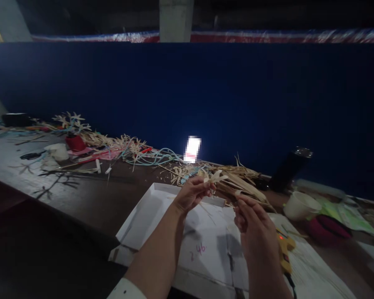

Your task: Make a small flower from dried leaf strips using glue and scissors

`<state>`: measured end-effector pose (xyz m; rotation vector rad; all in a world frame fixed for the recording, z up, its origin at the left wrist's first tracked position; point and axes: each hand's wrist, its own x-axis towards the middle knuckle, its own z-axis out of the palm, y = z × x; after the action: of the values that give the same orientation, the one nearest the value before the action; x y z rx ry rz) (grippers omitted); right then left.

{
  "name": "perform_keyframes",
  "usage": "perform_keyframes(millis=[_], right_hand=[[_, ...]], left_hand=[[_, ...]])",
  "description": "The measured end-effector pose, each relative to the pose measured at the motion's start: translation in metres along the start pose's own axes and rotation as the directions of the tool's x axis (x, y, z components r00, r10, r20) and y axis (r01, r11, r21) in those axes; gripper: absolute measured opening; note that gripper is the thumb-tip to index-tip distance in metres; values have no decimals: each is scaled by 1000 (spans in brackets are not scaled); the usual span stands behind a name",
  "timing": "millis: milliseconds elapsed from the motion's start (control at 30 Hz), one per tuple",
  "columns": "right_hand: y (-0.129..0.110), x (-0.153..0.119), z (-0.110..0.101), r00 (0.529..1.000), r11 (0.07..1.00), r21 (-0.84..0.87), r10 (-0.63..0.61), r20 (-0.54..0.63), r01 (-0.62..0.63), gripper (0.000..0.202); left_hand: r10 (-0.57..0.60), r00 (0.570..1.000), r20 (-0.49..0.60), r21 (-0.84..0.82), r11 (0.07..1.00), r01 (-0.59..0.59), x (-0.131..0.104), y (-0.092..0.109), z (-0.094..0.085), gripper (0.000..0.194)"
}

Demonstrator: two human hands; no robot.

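My left hand (195, 193) is closed, fingertips pinching a pale flower-like piece of dried husk strips (218, 177) over the far edge of a white cardboard box lid (202, 265). To its right, my right hand (254, 216) is also closed, with a small pale strip (239, 192) between thumb and fingers. The two hands are apart. Just behind them lies a heap of dry tan husks (247, 185). Beside my right wrist is a yellow corded tool (285, 251) with a red light, partly hidden by the arm.
A lit phone-like screen (192, 149) leans against the dark blue partition (112, 91). On the right stand a dark bottle (291, 168) and a pale cup (301, 205). Scissors (33, 155), a red spool (75, 142), husk flowers (73, 120) and light-blue cords (162, 155) lie on the left.
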<state>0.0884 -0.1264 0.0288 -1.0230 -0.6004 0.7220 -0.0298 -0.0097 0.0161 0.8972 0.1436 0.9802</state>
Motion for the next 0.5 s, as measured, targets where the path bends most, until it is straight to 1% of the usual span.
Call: perform_keyframes(millis=[100,233,300,367,433,500], right_hand=[[3,-3,-7,1000,998,-60,-18,-16,17,31],[6,-9,-19,998,961,-275,-44,-52,28,34],[3,-15,-25,998,909,-415,-43,-43,21,34],[-1,-23,-29,999,842,-539,-48,-5,38,34],[-4,-33,-32,997,781,-621,-60,39,71,33],[-5,-46,-33,994,728,-680,-28,102,90,33]], left_hand=[[0,1000,-1,16,1000,0,1,-1,-1,20],[-15,1000,-7,33,999,15,2,-1,-1,20],[-16,1000,-14,52,999,16,3,-2,-1,20],[-13,1000,-25,70,997,15,4,-3,-1,20],[-7,999,-35,85,996,10,5,-4,-1,19],[4,999,-47,99,995,1,5,-6,-2,19]])
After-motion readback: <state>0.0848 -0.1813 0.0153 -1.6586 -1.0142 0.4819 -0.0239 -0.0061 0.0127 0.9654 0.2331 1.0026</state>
